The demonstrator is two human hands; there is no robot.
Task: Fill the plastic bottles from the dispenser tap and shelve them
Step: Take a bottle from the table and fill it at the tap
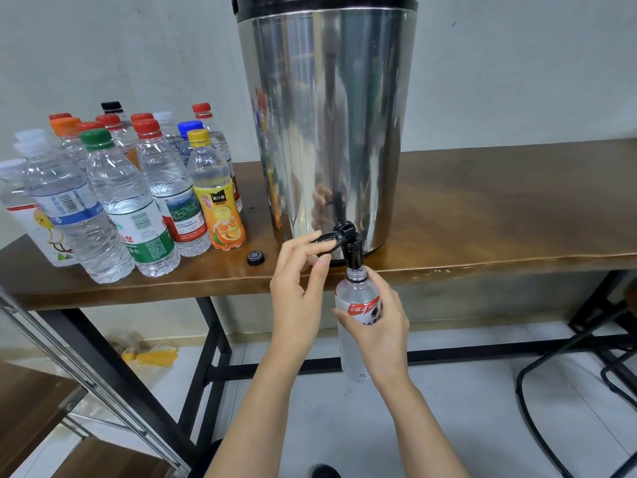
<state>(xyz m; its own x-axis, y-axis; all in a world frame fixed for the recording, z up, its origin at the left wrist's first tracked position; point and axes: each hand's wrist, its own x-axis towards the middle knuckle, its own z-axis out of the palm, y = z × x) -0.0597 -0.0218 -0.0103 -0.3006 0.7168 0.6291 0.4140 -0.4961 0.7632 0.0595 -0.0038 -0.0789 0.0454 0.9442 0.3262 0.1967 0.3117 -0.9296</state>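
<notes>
The bottle (355, 294) shows a red band with white writing and a large "4"; the rest of its label is hidden. The right hand (377, 327) wraps its upper body, and its open mouth sits just above those fingers, under the spout (352, 254) of the steel dispenser (327, 115). The left hand (298, 274) pinches the black tap lever (327, 240) between thumb and forefinger, its other fingers curled. Left of that hand lies a black cap (255, 258). Farther left, a yellow-capped bottle (215, 198) reads "美汁源".

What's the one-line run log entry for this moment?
step: fill | left hand: pinches tap lever | right hand: holds bottle under spout | loose cap: on table
</notes>
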